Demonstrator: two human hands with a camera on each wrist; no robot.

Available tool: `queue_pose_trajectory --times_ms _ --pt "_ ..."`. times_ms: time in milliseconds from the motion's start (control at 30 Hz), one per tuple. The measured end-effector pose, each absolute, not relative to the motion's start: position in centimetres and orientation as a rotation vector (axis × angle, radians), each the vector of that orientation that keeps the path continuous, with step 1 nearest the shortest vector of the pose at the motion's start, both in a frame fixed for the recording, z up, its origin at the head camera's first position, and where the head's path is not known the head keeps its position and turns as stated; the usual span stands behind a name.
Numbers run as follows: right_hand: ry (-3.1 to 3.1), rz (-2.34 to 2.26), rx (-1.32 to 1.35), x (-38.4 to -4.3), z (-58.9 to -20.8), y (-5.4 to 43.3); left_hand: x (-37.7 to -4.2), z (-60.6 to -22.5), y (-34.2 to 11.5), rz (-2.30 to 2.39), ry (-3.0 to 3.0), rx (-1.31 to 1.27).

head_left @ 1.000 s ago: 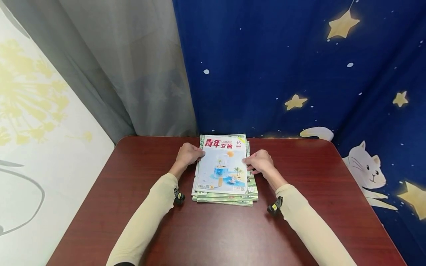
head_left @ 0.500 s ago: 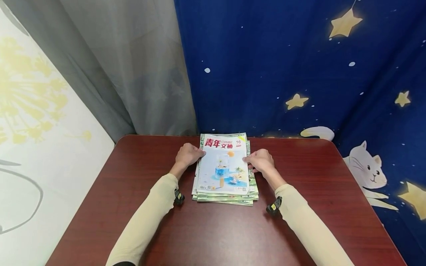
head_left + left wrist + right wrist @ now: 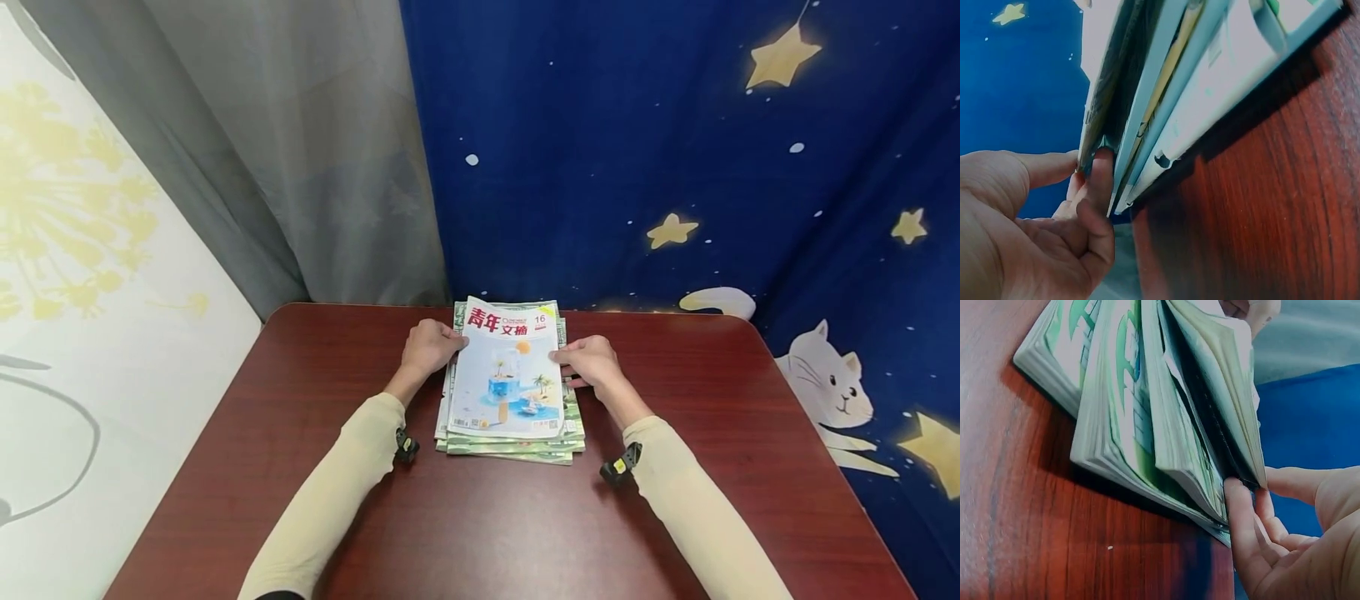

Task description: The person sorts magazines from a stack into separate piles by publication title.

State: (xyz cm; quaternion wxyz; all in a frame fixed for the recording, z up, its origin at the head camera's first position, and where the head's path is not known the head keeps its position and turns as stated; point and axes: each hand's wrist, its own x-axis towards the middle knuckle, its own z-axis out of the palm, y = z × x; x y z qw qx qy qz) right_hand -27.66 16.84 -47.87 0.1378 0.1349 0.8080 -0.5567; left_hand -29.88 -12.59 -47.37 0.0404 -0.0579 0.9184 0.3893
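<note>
A white magazine [image 3: 501, 354] with a red title, the number 16 and a blue beach picture tops a stack of green-edged magazines [image 3: 517, 454]. At its left edge, my left hand [image 3: 432, 346] pinches it, thumb on the cover and fingers beneath. My right hand [image 3: 592, 363] pinches the right edge in the same way. Both wrist views show a dark gap between the top magazine [image 3: 1235, 381] and the pile below, with fingertips [image 3: 1102, 169] inside it. The lower magazines [image 3: 1179, 119] lie unevenly, their edges fanned out.
The stack lies near the back edge of a reddish-brown wooden table [image 3: 510, 525]. Behind it hang a grey curtain [image 3: 337, 167] and a blue curtain [image 3: 570, 167] with stars and a cat. A white patterned wall [image 3: 90, 375] stands at left.
The top magazine's far edge has risen slightly and its upper left corner now sticks up past the stack. Both hands keep their hold at its sides.
</note>
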Motion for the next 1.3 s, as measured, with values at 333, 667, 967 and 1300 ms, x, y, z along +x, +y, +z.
queue_pose_trajectory --times_ms 333,667,967,1300 --pt "2.149 -1.764 0.399 -27.76 -47.98 17.18 -29.61 -47.72 -12.22 1.426 2.623 -0.259" --pt "2.106 -1.799 0.386 -27.84 -48.25 17.44 -29.57 -47.85 -12.23 1.488 2.572 -0.272" --pt "2.104 -1.810 0.370 -27.88 -48.67 17.57 -29.27 -48.20 -12.21 1.538 2.575 -0.227" --pt "2.032 -1.901 0.315 -27.94 -48.09 17.86 -29.28 -47.67 -12.08 1.632 2.542 -0.212"
